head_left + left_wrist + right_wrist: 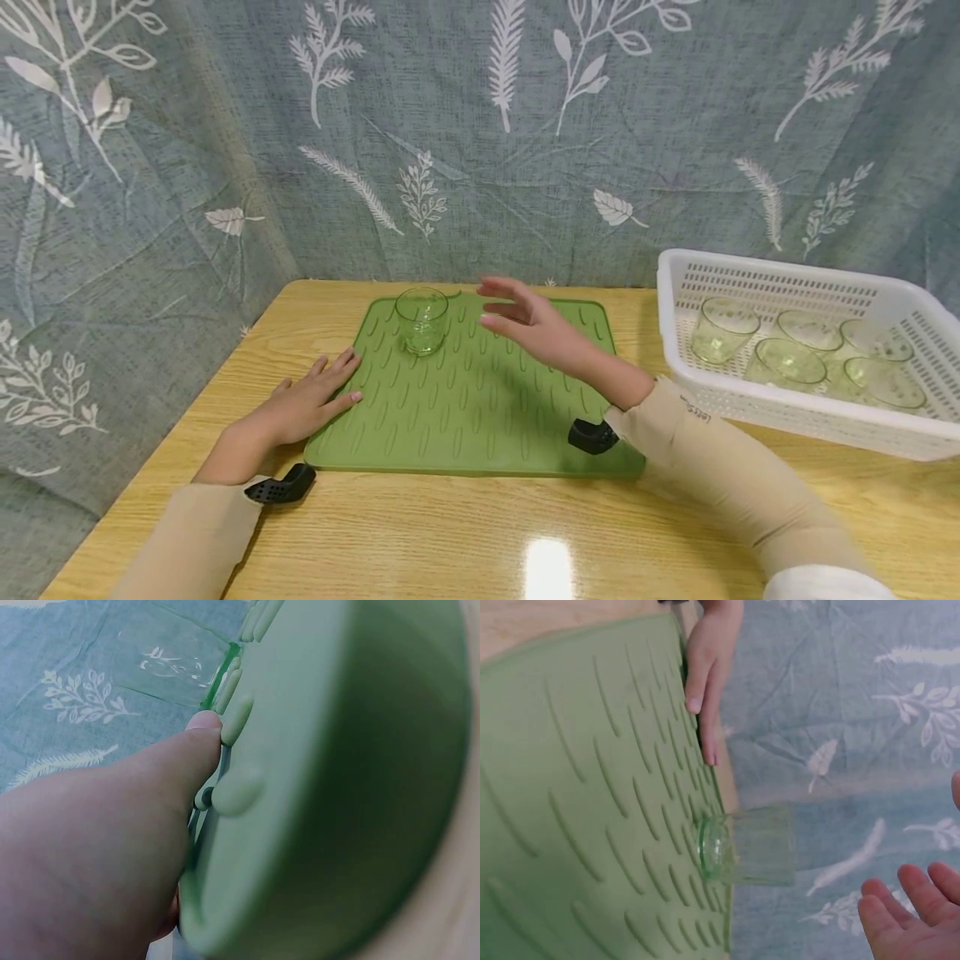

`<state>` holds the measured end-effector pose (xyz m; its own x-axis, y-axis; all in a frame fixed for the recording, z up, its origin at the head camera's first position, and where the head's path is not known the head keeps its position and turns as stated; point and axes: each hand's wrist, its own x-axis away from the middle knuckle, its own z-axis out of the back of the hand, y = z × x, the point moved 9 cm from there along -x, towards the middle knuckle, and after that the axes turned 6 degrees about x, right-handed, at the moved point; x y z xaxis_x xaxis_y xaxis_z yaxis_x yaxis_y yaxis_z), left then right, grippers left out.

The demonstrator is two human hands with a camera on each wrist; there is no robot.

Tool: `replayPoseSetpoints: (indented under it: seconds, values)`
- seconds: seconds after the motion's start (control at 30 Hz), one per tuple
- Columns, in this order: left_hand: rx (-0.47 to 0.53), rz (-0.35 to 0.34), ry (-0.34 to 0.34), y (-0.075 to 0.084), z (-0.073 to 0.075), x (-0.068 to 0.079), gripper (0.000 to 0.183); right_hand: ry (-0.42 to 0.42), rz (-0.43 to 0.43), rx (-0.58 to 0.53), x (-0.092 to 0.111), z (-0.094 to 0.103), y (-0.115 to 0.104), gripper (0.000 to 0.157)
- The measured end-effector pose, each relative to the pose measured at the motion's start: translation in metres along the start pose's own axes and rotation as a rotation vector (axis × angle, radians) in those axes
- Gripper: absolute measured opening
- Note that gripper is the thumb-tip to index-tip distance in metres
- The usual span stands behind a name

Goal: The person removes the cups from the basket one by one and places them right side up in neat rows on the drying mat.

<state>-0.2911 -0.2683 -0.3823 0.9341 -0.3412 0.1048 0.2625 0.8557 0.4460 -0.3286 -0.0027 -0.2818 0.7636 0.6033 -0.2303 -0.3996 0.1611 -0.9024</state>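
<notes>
A clear drinking glass (423,321) stands upright near the back left corner of the green ridged mat (480,400). My left hand (303,404) lies flat at the mat's left edge, its thumb touching the mat; the left wrist view shows that thumb (199,742) against the ridges, with the glass (176,656) beyond. To the right of the glass, my right hand (536,325) hovers above the mat with loosely bent fingers and nothing in them. The right wrist view shows its fingertips (900,907) apart from the glass (750,846).
At the right stands a white plastic basket (810,417) with several similar glasses (723,329) inside. Mat and basket are on a wooden table (420,533). A blue-grey curtain (465,208) with white leaf prints hangs behind and along the left.
</notes>
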Motion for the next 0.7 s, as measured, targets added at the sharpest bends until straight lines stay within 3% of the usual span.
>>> replayPoseSetpoints:
  seconds: [0.27,0.47,0.7]
  values:
    - [0.002,0.006,-0.001,-0.003,0.000,-0.002,0.073,-0.016,0.061,0.001,0.029,0.014,-0.014,0.047]
    - [0.011,0.007,-0.006,-0.003,0.001,0.000,0.073,0.024,0.121,0.125,0.051,0.030,-0.021,0.044]
    - [0.013,0.006,-0.011,-0.001,0.001,0.001,0.073,0.081,0.081,0.246,0.077,0.053,-0.018,0.042]
